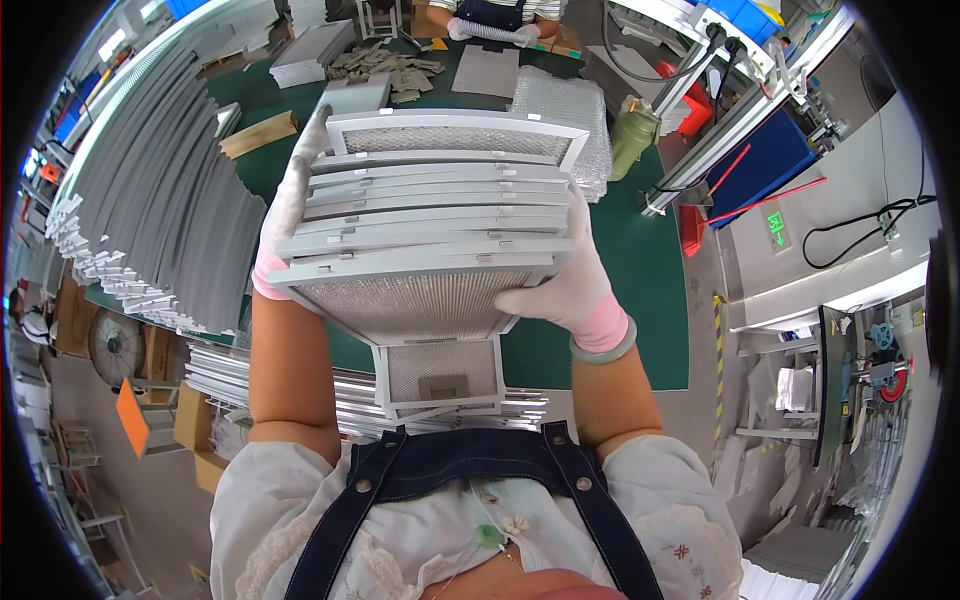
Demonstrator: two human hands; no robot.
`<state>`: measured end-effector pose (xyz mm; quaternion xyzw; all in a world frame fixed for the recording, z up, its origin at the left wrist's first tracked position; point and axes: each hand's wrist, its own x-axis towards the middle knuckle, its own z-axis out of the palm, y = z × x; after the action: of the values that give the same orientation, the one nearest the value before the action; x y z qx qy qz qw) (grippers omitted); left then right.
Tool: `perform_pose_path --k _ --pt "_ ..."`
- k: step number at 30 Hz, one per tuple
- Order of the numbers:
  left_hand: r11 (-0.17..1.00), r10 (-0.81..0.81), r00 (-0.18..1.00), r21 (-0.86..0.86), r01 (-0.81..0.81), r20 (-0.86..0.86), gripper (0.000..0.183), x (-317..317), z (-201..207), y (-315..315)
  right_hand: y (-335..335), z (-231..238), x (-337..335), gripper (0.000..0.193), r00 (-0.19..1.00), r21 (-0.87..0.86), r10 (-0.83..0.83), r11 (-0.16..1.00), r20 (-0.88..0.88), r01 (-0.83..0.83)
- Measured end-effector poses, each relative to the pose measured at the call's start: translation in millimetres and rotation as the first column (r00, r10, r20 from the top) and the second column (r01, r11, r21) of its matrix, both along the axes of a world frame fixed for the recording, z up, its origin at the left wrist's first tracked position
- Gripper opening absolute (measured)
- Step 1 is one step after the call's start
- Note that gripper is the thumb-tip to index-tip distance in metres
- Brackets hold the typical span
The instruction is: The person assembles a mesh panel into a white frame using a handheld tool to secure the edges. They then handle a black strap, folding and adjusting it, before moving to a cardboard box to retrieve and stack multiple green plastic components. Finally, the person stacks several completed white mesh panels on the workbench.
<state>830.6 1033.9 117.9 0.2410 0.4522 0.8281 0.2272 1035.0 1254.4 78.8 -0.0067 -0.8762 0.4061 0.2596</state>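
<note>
I hold a stack of metal mesh filters (430,240) with pale frames upright between both gloved hands, over the green table. My left hand (287,215), in a white glove with a pink cuff, is closed along the stack's left side. On the right side, my right hand (570,280) grips the stack, its thumb lying across the nearest filter's mesh. At the far end, one filter (455,140) leans back from the others. Below the stack, nearer my body, another framed mesh panel (445,372) lies by the table's front edge.
A long row of grey frame pieces (160,190) stands at left. Farther back are small grey pieces (385,70), bubble wrap (565,110) and a green bottle (632,138). Metal strips (225,378) lie along the near edge. A co-worker's hands (495,32) hold something across the table.
</note>
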Motion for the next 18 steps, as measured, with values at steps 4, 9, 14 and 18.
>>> perform_pose_path --k 4,9,14,18 --pt "0.980 0.030 0.999 -0.198 -0.035 -0.028 0.072 3.2 21.0 -1.9 7.6 -1.0 -0.1 0.131 0.997 -0.269 0.069 0.962 0.044 -0.055" --pt "1.000 -0.008 1.000 -0.012 0.008 -0.003 0.029 -12.1 4.7 -7.8 -1.4 12.1 3.2 0.135 0.978 -0.492 0.194 0.860 0.072 -0.134" --pt "0.995 0.097 0.994 0.020 -0.096 -0.053 0.030 -12.1 10.7 -12.9 6.9 -3.8 5.2 0.138 0.960 -0.225 0.277 0.933 -0.044 -0.280" --pt "0.985 0.104 0.951 -0.102 -0.139 -0.292 0.050 -24.3 -10.2 -20.1 -4.7 -15.2 10.9 0.139 0.944 -0.518 0.321 0.797 -0.074 -0.311"
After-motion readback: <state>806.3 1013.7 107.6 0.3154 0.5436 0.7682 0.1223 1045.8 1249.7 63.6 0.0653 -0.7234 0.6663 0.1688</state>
